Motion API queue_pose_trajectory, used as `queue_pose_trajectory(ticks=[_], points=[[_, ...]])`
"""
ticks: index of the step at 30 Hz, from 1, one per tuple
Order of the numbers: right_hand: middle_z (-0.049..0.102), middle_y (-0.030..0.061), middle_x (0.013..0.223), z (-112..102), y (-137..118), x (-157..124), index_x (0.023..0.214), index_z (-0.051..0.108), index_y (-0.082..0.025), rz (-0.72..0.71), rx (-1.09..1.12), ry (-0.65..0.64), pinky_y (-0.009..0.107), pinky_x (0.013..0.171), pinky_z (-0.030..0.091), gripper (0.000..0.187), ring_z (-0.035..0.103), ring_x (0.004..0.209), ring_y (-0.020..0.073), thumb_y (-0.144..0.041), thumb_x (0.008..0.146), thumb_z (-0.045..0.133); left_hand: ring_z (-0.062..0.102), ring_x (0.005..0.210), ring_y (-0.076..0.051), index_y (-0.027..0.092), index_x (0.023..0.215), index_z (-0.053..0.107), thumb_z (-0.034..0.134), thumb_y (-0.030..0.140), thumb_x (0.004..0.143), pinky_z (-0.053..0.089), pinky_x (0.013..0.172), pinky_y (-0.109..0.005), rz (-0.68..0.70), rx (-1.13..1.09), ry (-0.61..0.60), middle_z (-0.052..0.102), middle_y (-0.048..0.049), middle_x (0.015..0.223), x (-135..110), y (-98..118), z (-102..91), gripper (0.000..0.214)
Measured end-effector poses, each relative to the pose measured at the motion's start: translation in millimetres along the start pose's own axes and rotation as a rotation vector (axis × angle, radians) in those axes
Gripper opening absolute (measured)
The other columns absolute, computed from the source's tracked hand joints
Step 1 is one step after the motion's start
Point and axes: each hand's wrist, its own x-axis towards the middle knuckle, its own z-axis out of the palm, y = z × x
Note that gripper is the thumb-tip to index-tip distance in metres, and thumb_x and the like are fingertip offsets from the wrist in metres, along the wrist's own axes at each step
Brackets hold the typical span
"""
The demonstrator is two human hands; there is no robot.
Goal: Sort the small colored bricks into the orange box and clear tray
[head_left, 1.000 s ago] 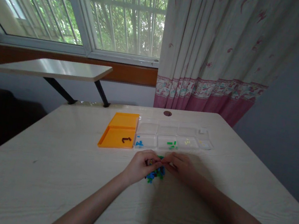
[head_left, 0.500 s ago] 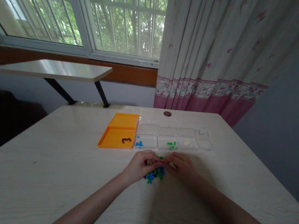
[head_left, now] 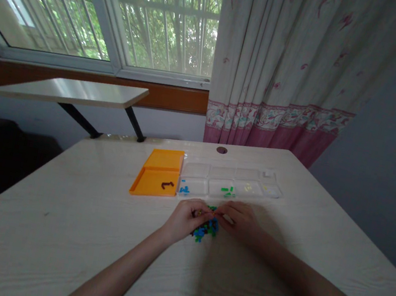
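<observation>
My left hand [head_left: 185, 220] and my right hand [head_left: 237, 218] meet fingertip to fingertip over a small heap of blue and green plastic pieces [head_left: 205, 230] on the pale wooden table [head_left: 54, 225]. Both hands have their fingers curled in a pinch; what they hold is too small to make out. Just beyond the hands lies a clear compartment tray [head_left: 232, 180] with a few blue pieces [head_left: 184, 189], green pieces [head_left: 228, 191] and pale yellow ones in separate cells.
An orange tray [head_left: 158, 174] with one dark piece [head_left: 166, 184] sits left of the clear tray. A round cable hole [head_left: 221, 150] marks the table's far edge. Behind are a window, a flowered curtain and a narrow side table [head_left: 70, 90].
</observation>
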Motion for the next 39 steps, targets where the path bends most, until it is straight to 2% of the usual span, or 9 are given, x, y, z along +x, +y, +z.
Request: queue_pose_trajectory(ticks=[14, 18, 21, 25, 29, 39], points=[[0.062, 0.003, 0.075, 0.0, -0.5, -1.9, 0.085, 0.055, -0.018, 0.018, 0.022, -0.074, 0.023, 0.06, 0.044, 0.011, 0.057, 0.066, 0.0125, -0.025, 0.086, 0.047, 0.052, 0.056, -0.009, 0.016, 0.074, 0.068, 0.057, 0.028, 0.077, 0.038, 0.051, -0.018, 0.041, 0.033, -0.016, 0.062, -0.0012, 0.064, 0.1, 3.4, -1.6, 0.016], [0.061, 0.0018, 0.072, -5.4, 4.4, -0.4, 0.081, 0.054, -0.018, 0.051, 0.028, -0.029, 0.021, 0.055, 0.041, 0.009, 0.053, 0.058, 0.0098, -0.023, 0.085, 0.047, 0.055, 0.061, -0.01, 0.017, 0.081, 0.067, 0.055, 0.026, 0.079, 0.04, 0.054, -0.019, 0.048, 0.13, 0.013, 0.064, -0.0021, 0.071, -0.1, -5.5, -15.2, 0.015], [0.06, 0.0014, 0.072, -13.0, 16.6, -1.3, 0.08, 0.053, -0.018, 0.103, 0.025, 0.069, 0.02, 0.051, 0.039, 0.008, 0.048, 0.051, 0.0079, -0.022, 0.084, 0.047, 0.056, 0.066, -0.012, 0.019, 0.085, 0.065, 0.05, 0.027, 0.082, 0.042, 0.059, -0.02, 0.061, 0.323, 0.056, 0.064, -0.0025, 0.076, -2.4, -16.4, -31.2, 0.017], [0.057, 0.0001, 0.069, -26.0, 32.0, -3.8, 0.079, 0.053, -0.019, 0.222, -0.013, 0.184, 0.02, 0.049, 0.038, 0.008, 0.044, 0.047, 0.0076, -0.023, 0.084, 0.048, 0.058, 0.08, -0.014, 0.021, 0.092, 0.063, 0.043, 0.027, 0.086, 0.044, 0.068, -0.022, 0.078, 0.58, -0.019, 0.063, -0.0034, 0.087, -5.5, -23.3, -43.4, 0.022], [0.057, 0.0002, 0.067, -29.9, 35.6, -5.4, 0.079, 0.055, -0.02, 0.262, -0.028, 0.202, 0.021, 0.049, 0.039, 0.01, 0.045, 0.048, 0.0083, -0.025, 0.083, 0.048, 0.059, 0.081, -0.015, 0.023, 0.098, 0.061, 0.039, 0.027, 0.087, 0.045, 0.069, -0.023, 0.085, 0.678, -0.113, 0.061, -0.0031, 0.092, -5.9, -21.9, -40.3, 0.025], [0.058, 0.0009, 0.07, -27.4, 32.5, -4.2, 0.08, 0.055, -0.019, 0.243, 0.006, 0.18, 0.021, 0.049, 0.039, 0.009, 0.046, 0.048, 0.008, -0.025, 0.083, 0.048, 0.058, 0.084, -0.015, 0.023, 0.097, 0.061, 0.039, 0.031, 0.087, 0.044, 0.071, -0.024, 0.067, 0.665, -0.179, 0.06, -0.0029, 0.092, -3.8, -24.5, -36.1, 0.025]])
